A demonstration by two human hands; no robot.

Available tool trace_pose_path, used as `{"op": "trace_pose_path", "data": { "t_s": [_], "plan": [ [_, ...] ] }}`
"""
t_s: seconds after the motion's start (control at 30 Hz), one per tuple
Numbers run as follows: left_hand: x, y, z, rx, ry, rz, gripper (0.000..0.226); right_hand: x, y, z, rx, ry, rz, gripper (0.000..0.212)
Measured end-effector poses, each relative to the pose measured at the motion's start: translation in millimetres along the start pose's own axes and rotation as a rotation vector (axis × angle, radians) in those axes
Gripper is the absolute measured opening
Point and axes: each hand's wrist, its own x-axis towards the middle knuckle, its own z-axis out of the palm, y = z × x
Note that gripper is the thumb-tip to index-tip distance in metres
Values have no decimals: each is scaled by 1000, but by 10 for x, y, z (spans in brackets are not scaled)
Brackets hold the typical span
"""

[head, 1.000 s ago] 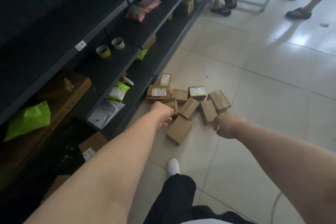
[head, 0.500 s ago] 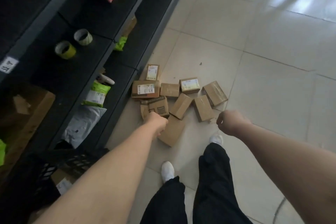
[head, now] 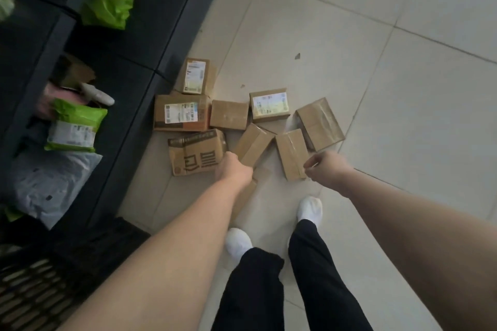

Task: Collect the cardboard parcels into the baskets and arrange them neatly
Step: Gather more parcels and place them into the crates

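The left hand (head: 233,169) hung knuckles-up, fingers curled, over the cardboard parcels (head: 228,115); whether it gripped anything could not be told. The right hand (head: 326,166) was a fist, holding nothing. The parcels lay clustered on the floor (head: 376,88) just beside the shelf (head: 139,43). A black basket (head: 40,279) stood by the shelf's base.

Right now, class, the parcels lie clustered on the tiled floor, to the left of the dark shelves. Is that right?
No. The parcels lie clustered on the tiled floor to the right of the dark shelves, not the left; the head view shows it.
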Motion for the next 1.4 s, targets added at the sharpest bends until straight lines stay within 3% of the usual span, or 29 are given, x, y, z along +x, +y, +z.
{"op": "trace_pose_path", "data": {
  "t_s": [0.17,0.33,0.47,0.6,0.8,0.93,1.17,1.4],
  "plan": [
    [910,39,543,141,-4,32,59,1020,356,516,-39,3,64,28],
    [1730,-68,1026,244,37,87,68,1808,639,1108,-63,85,128,75],
    [2176,-183,1352,356,18,131,98,2181,820,1500,-116,167,133,118],
    [2445,-265,1570,407,37,172,113,2392,911,1696,-154,295,188,135],
    [2515,-268,1694,444,144,239,122,2482,876,1723,-134,348,237,137],
    [2283,-268,1539,316,195,250,124,2238,798,1646,-63,334,267,135],
    [1567,-402,870,119,203,171,124,1469,690,1327,302,238,235,134],
    [685,-516,-51,100,257,91,123,539,195,920,555,42,200,104]
  ]
}}
